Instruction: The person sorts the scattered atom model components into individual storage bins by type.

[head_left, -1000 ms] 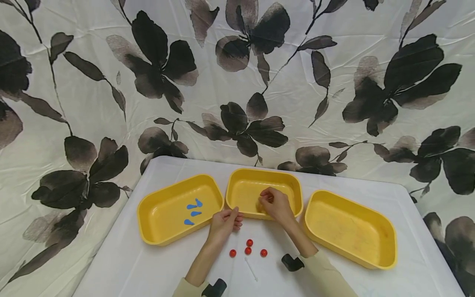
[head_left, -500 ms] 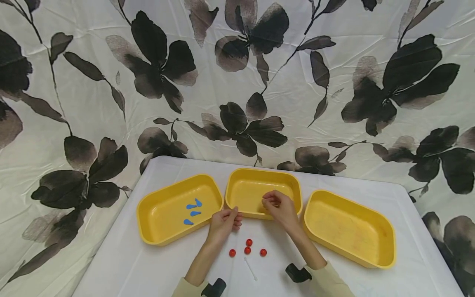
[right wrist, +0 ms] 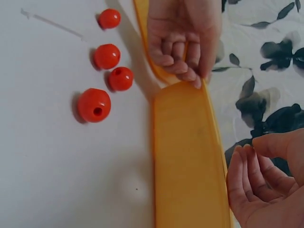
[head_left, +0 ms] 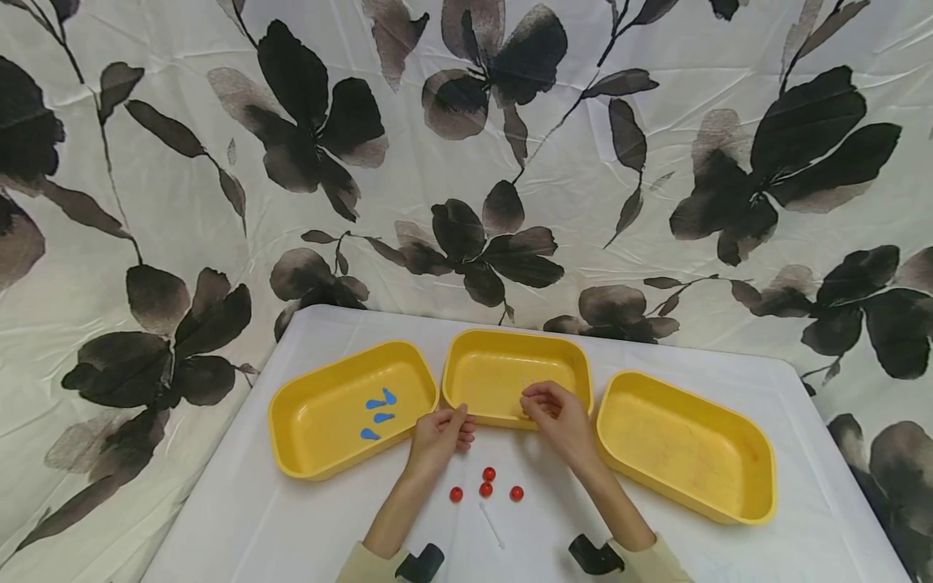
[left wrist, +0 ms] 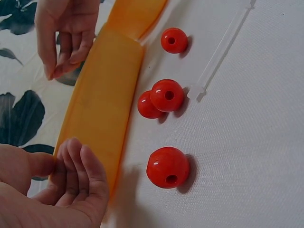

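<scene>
The middle tray (head_left: 484, 380), yellow and oblong, is standing at the far side of the table, with twelve o'clock pointing away from the person. Its long axis is running from nine to three, the three o'clock end tipping slightly nearer, and its hollow is facing up.

The left hand (head_left: 440, 437) is touching the rim at the tray's seven o'clock corner, thumb above and fingers curling outside. Its grip is looking narrow; I cannot tell whether it is pinching the rim or only resting there. The right hand (head_left: 560, 414) is hovering over the near rim at about five o'clock, thumb and fingertips coming together in a narrow pinch; whether anything is lying between them I cannot tell.

Toward six and seven o'clock, four red beads (head_left: 486, 489) are sitting on the table, and a thin stick (head_left: 492, 526) is lying just below them, pointing from eleven to five. The left tray (head_left: 313, 421) is slanting from eight to two and holding four blue drops (head_left: 383, 418); the right tray (head_left: 688, 445) is slanting from ten to four. A white cloth (head_left: 240, 518) is covering the table, and a flowered sheet (head_left: 408, 162) is hanging behind.
</scene>
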`<state>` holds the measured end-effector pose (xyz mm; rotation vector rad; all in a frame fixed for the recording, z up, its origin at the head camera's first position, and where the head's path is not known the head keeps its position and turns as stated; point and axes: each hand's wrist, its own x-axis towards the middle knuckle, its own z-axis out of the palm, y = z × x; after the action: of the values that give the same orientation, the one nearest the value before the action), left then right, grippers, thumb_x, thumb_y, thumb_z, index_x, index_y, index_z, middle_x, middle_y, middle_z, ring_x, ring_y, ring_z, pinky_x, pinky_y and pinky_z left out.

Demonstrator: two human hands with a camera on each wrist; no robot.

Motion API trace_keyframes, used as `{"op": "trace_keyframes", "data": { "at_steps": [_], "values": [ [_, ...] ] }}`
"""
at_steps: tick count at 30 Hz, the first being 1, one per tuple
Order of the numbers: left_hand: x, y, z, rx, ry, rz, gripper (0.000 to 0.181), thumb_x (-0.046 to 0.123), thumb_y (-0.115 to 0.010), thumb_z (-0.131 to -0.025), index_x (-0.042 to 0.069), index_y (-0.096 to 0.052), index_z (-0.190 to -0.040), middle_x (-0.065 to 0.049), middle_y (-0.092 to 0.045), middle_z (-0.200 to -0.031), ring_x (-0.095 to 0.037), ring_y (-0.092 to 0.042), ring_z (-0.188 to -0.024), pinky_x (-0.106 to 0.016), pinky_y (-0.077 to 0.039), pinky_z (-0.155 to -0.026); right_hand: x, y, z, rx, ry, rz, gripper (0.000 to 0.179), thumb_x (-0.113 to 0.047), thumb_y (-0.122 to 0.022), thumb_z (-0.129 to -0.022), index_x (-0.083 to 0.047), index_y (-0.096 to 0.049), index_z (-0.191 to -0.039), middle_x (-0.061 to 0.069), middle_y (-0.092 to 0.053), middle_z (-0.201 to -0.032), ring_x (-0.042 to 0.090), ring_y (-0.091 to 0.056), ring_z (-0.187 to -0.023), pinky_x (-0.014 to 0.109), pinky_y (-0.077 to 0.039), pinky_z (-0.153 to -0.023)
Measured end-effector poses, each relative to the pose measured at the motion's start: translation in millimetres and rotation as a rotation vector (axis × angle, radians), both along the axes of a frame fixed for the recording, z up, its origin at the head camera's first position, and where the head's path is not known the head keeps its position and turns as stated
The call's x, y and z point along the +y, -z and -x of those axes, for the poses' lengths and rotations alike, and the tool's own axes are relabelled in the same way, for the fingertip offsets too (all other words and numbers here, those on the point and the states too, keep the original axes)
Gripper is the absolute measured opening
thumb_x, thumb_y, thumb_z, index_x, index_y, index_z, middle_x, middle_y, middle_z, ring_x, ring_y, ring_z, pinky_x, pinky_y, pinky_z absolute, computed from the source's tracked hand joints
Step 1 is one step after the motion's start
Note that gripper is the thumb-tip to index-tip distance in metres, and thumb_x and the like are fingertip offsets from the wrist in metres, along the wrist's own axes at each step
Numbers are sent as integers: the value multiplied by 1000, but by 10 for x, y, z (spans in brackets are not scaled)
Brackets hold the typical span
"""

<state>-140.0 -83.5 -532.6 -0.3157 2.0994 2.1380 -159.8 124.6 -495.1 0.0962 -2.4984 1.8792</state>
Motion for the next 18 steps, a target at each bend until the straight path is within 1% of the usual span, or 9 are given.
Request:
{"op": "trace_keyframes", "data": {
  "at_steps": [3,5,6,9,11,14,18],
  "values": [
    [4,-28,-7,-6,0,5,37,20,-55,-108,-14,-68,-103,-18,-71,-90,-15,-66,-74,-30,-61,-71,17,4,-45,3,-9,7,11,-6,-74,-95,0,-71,-104,10,-69,-93,16,-64,-82,16,-54,-74],
    [6,-73,-22,-13,-3,5,37,20,-55,-108,-14,-68,-103,-20,-71,-91,-15,-66,-74,-30,-61,-72,24,7,-81,8,-15,2,12,-7,-74,-95,-1,-71,-104,9,-69,-94,17,-64,-84,17,-54,-75],
    [7,-103,-32,-14,-3,5,37,20,-56,-108,-14,-68,-103,-22,-71,-91,-15,-66,-74,-30,-61,-72,28,11,-101,4,-16,-2,12,-7,-74,-95,-1,-71,-105,9,-69,-95,17,-64,-85,16,-54,-76],
    [14,-238,-79,-10,-2,-4,36,18,-55,-108,-16,-68,-103,-27,-70,-94,-16,-66,-73,-31,-61,-73,37,29,-158,-6,-17,-19,13,-9,-75,-94,-4,-72,-105,7,-69,-96,17,-64,-87,16,-54,-79],
    [16,-315,-108,-9,0,-10,35,17,-56,-108,-16,-67,-103,-28,-69,-95,-16,-66,-73,-31,-61,-73,42,43,-200,-9,-16,-31,13,-9,-76,-94,-5,-72,-106,6,-69,-96,17,-64,-88,16,-54,-80],
    [18,-372,-133,-4,1,-14,35,17,-55,-108,-16,-67,-103,-26,-70,-93,-15,-66,-73,-30,-61,-72,38,57,-271,8,-17,-59,13,-9,-76,-94,-7,-72,-106,4,-69,-96,17,-64,-88,17,-54,-81],
    [20,-371,-128,3,1,-13,35,16,-55,-108,-16,-67,-102,-26,-70,-93,-16,-67,-74,-31,-61,-72,21,87,-368,55,-27,-90,13,-7,-78,-92,-7,-73,-104,2,-69,-93,16,-66,-86,20,-56,-81]
  ]
}}
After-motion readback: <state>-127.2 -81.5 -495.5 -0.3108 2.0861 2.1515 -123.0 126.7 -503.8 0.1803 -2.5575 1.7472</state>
